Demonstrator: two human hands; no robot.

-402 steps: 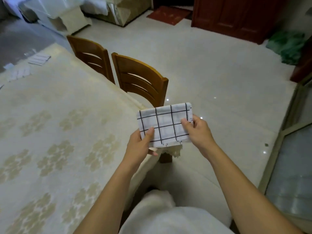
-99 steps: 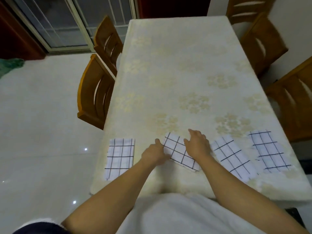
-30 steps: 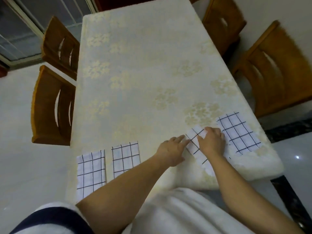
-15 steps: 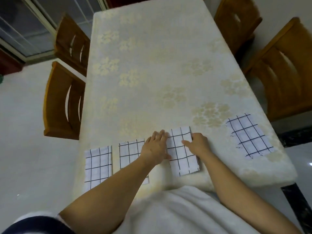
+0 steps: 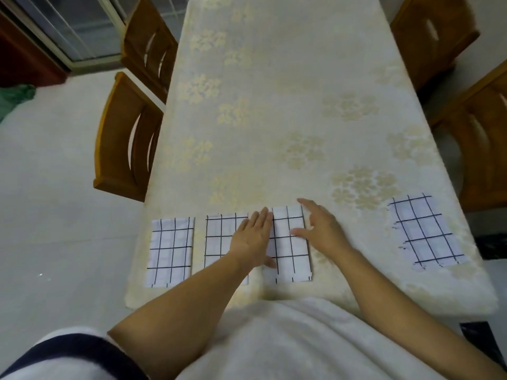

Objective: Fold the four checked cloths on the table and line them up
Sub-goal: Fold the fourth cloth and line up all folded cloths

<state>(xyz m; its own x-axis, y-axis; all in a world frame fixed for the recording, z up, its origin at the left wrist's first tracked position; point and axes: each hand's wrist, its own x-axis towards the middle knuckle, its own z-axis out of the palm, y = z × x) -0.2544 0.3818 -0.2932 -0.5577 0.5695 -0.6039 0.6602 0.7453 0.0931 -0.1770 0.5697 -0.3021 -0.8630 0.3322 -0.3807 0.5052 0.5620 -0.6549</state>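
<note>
Straight, closed fingers [image 5: 262, 218] of the left hand [image 5: 252, 238] lie flat across the gap between the second cloth [image 5: 219, 237] and the third cloth [image 5: 292, 252], gripping nothing. The fingers [image 5: 304, 202] of the right hand [image 5: 322, 229] are spread and relaxed; the thumb tip rests on the third cloth's right half and the forefinger reaches past its far right corner, with nothing held.

A second ago the third cloth lay askew just beside the fourth cloth [image 5: 425, 231]. Half a second ago it had reached the second cloth but sat slightly tilted. It now lies square, its long edges parallel to its neighbour's. The right hand, which then lay against the cloth's right edge, has opened wider.

The first cloth [image 5: 171, 249], second and third form a close row along the near left edge of the table [image 5: 274, 105]. The fourth remains well apart at the near right, turned at a slight angle. Wooden chairs [image 5: 129, 138] stand on both sides of the table.
</note>
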